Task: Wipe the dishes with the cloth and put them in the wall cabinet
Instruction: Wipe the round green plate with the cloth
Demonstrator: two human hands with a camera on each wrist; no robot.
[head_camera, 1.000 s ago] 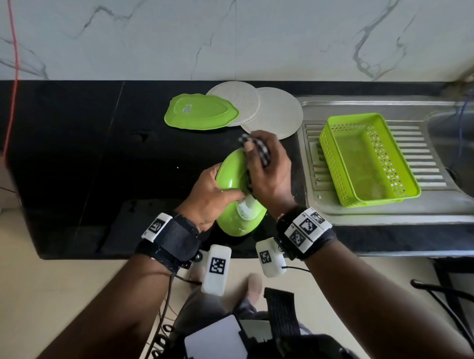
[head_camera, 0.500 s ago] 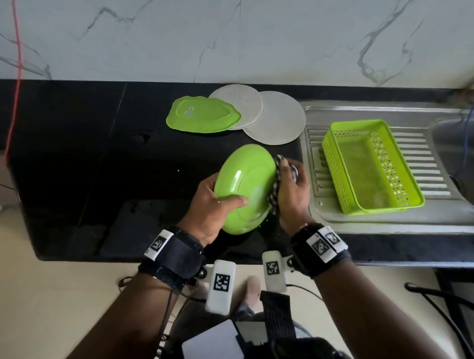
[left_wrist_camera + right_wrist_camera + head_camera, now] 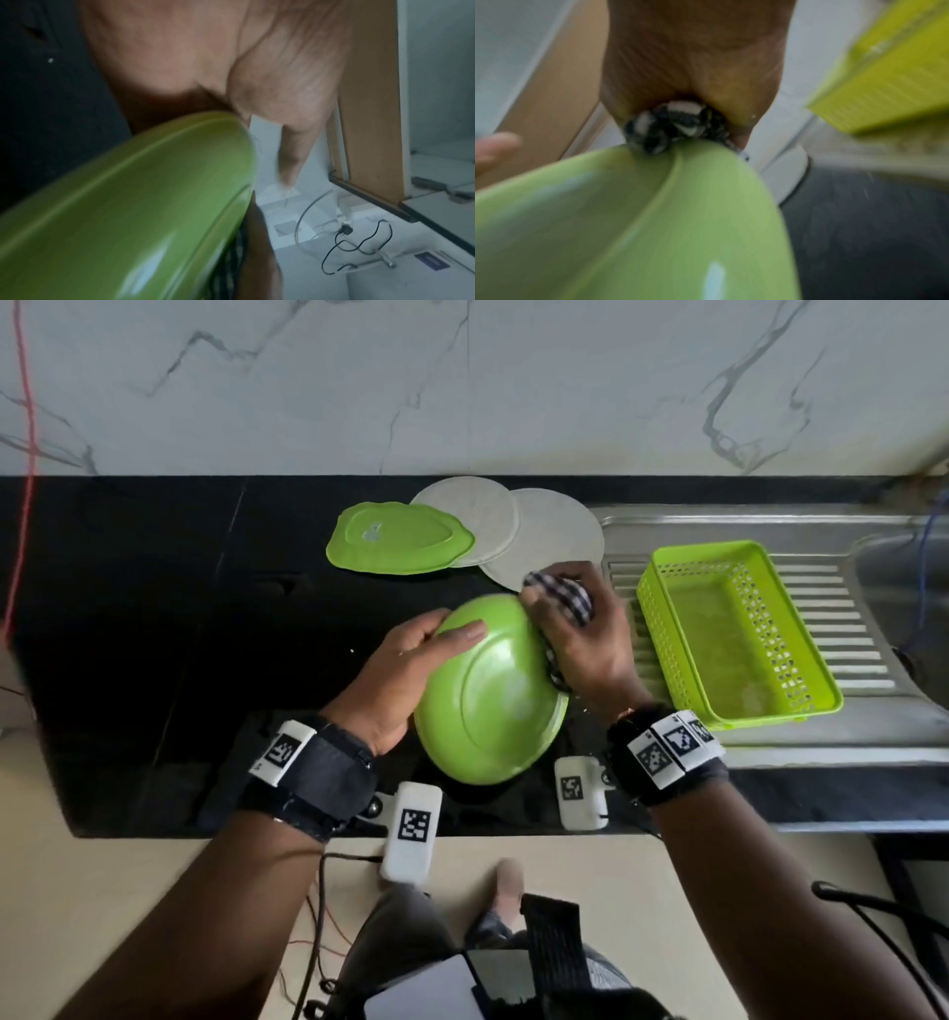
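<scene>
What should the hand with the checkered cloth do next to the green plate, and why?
Probably slide the cloth along the green plate's rim. The right hand presses it only at the upper right edge, while the left hand holds the plate tilted above the counter, so most of the plate looks unwiped.

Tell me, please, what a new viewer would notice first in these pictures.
First, the bright green plate, held tilted above the black counter by the left hand while the right hand rubs a checked cloth on its rim. Next, the green basket on the steel drainboard, to the right.
</scene>
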